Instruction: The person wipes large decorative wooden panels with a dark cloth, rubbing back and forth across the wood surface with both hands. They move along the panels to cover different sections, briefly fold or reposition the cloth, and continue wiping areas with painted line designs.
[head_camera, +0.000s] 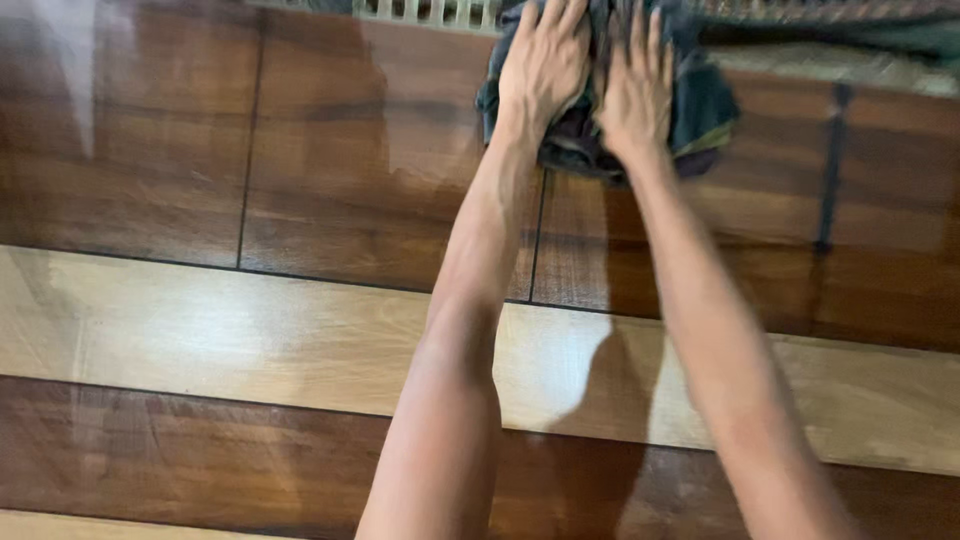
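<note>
Dark cloth lies bunched under both flat, unclenched hands, left hand and right hand, pressing on glossy floor; seemingly wet, so palms could slide.

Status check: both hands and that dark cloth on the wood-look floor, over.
Left hand and right hand flat, fingers spread, pressing the crumpled dark blue-grey cloth. Cloth on glossy brown wood-look floor, by a pale grille. Nothing in the way.
</note>
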